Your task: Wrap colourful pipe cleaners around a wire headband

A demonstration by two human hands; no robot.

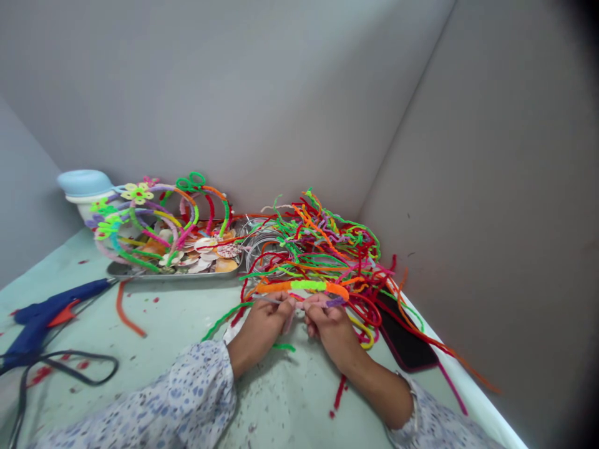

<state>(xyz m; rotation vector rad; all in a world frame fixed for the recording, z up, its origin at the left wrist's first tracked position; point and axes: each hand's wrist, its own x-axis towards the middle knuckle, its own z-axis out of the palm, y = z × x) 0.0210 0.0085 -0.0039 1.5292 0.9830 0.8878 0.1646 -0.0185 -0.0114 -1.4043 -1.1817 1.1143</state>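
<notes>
My left hand (262, 324) and my right hand (330, 324) meet over the pale green table (154, 349), fingers pinched. Between them they hold a thin band (299, 287) wrapped in orange and lime-green pipe cleaner. The right hand's fingers also pinch a purple pipe cleaner end (335, 302). Just behind the hands lies a tangled heap of pipe cleaners (327, 249) in red, green, orange and pink.
A metal tray (154, 272) at the back left holds wrapped headbands (154, 218) and paper flowers. A blue glue gun (47, 312) with its cord lies at the left. A dark phone (407, 343) rests right of my hands. Grey walls close in behind and on the right.
</notes>
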